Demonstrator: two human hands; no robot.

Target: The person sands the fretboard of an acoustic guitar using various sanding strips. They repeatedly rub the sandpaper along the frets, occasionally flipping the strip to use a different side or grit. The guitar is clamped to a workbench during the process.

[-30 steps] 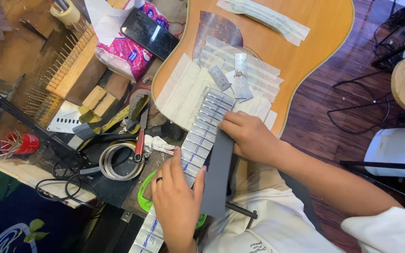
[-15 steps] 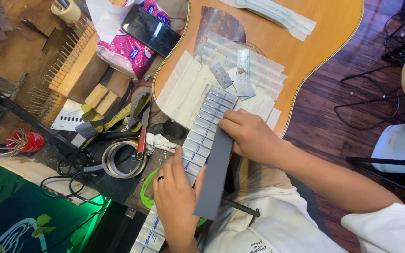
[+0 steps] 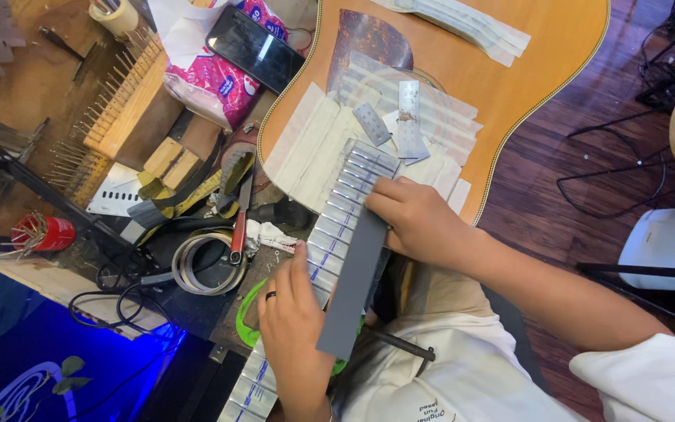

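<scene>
Here, right hand [image 3: 419, 223] presses its grip onto the grey bar [image 3: 355, 281] over the taped guitar neck [image 3: 330, 234]; left hand [image 3: 294, 312] lies flat, fingers apart, steadying it.

hands [image 3: 353, 266] pressing grey block [image 3: 357, 281] | taped fretboard [image 3: 337, 223] | guitar [image 3: 525, 86]

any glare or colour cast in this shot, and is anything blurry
Head view: sharp overall, with even warm light on the orange acoustic guitar body; a white glare streak lies on the black phone screen; a blue glow tints the lower left corner; soft shadows sit under the left hand and right hand on the long grey flat bar; edges bend slightly outward.
</scene>
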